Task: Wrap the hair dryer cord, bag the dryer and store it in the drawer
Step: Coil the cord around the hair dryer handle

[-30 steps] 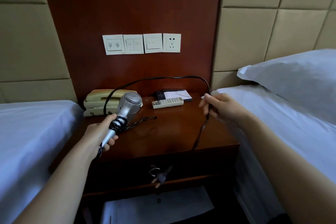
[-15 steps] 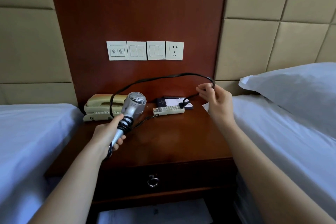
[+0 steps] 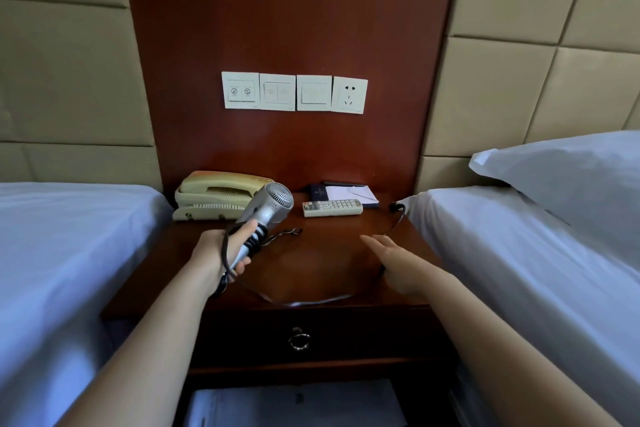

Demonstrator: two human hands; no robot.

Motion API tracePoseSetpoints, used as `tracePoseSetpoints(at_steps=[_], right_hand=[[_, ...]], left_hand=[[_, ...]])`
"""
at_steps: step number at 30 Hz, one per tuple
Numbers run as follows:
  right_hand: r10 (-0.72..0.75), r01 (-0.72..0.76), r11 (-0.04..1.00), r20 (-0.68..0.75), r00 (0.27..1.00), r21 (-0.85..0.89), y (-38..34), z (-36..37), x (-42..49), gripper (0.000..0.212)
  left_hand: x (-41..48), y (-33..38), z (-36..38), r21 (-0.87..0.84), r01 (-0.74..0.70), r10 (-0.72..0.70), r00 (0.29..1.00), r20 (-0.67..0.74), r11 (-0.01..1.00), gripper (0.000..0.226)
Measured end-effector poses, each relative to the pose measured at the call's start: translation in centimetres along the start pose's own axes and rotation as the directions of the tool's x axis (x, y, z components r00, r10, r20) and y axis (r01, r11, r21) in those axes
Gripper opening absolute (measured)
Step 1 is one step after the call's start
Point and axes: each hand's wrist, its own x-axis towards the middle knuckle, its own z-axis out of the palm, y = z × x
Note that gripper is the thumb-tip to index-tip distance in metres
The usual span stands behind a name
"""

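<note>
Holding: your left hand (image 3: 221, 253) is closed round the hair dryer (image 3: 266, 215) handle, dryer tilted up over the nightstand (image 3: 329, 263), a few turns of cord (image 3: 311, 302) already on the handle.
Right hand: your right hand (image 3: 398, 263) is flat and open over the tabletop with fingers spread. The cord runs right by it, but I can't tell if you're touching it.
Loose cord: it drops from the handle, lies along the front edge of the nightstand, then runs up the right side to the plug (image 3: 396, 207) beside the bed (image 3: 519, 253).
Risk one: the slack at the front edge could slide off and drag the rest down, I reckon.
Risk two: pull the next wrap fast and the plug might snag at the mattress corner or knock the remote (image 3: 332, 208).
Risk three: the wound turns look loose-ish, so they could slip off.
Drawer: drawer (image 3: 311, 336) is shut, and no bag in sight.
</note>
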Motion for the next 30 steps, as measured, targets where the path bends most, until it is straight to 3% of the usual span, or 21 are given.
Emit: tracePoseSetpoints(at_steps=[4, 7, 11, 18, 22, 24, 26, 28, 30], right_hand=[[0.027, -0.028, 0.98, -0.012, 1.0, -0.198, -2.0, -0.3, -0.3, 0.084], [0.091, -0.132, 0.924, -0.127, 0.988, -0.36, -3.3, -0.1, -0.4, 0.074], [0.052, -0.153, 0.91, -0.259, 0.964, -0.386, -4.3, 0.5, 0.4, 0.063], [0.043, -0.111, 0.984, -0.422, 0.905, -0.137, -4.7, 1.9, 2.0, 0.042], [-0.088, 0.139, 0.988, -0.5, 0.861, 0.064, -6.8, 2.2, 2.6, 0.034], [-0.062, 0.256, 0.888, -0.452, 0.89, 0.382, -8.9, 2.1, 2.8, 0.036], [0.025, 0.245, 0.616, -0.329, 0.944, 0.749, -11.2, 1.7, 2.8, 0.045], [0.042, 0.141, 0.364, -0.167, 0.985, 0.921, -13.1, 1.4, 2.7, 0.051], [-0.034, 0.055, 0.265, -0.048, 0.998, 0.963, -14.2, 1.2, 2.6, 0.051]], left_hand=[[0.3, -0.4, -0.2, -0.035, -0.018, 0.016, 0.999, -0.043, 0.999, 0.045], [0.3, -0.5, -0.2, -0.011, -0.048, 0.047, 0.996, -0.082, 0.999, 0.041], [0.2, -0.6, 0.0, 0.037, -0.083, 0.087, 0.987, -0.135, 0.996, 0.037], [0.1, -0.4, -0.3, 0.064, -0.102, 0.107, 0.99, -0.088, 0.993, 0.028], [0.1, -0.6, -0.7, 0.206, -0.198, 0.219, 0.972, -0.086, 0.958, 0.029], [0.1, -0.5, -0.7, 0.314, -0.244, 0.29, 0.951, -0.109, 0.918, 0.028], [-0.4, -0.2, -0.5, 0.372, -0.272, 0.345, 0.928, -0.145, 0.887, 0.026], [-1.0, 0.1, -0.4, 0.433, -0.313, 0.408, 0.901, -0.146, 0.845, 0.027], [-1.7, 0.2, -0.3, 0.511, -0.36, 0.475, 0.873, -0.111, 0.78, 0.034]])
